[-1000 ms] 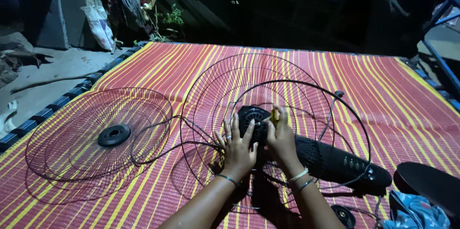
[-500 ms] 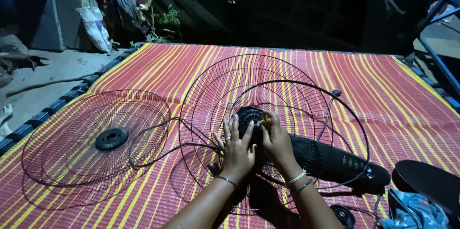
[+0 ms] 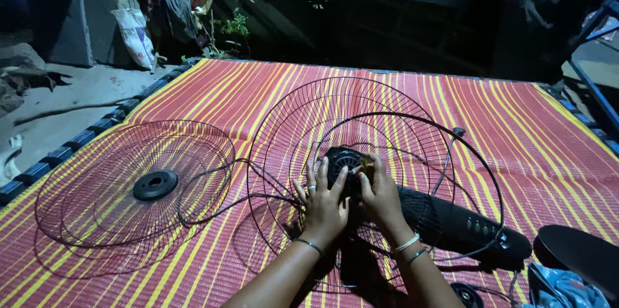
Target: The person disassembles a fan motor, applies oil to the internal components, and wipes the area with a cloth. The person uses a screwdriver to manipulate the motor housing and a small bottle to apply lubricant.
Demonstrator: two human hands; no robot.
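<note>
Black plastic fan motor housing (image 3: 343, 161) sits between both hands: the left hand (image 3: 324, 205) lies open with fingers spread against its near side, the right hand (image 3: 380, 195) curls around its right edge. The fan body (image 3: 461, 225) runs long toward four o'clock. Around the motor stands the rear wire guard (image 3: 361, 108). At nine o'clock, the front wire guard (image 3: 135, 192) lies flat on the striped mat (image 3: 529, 134).
</note>
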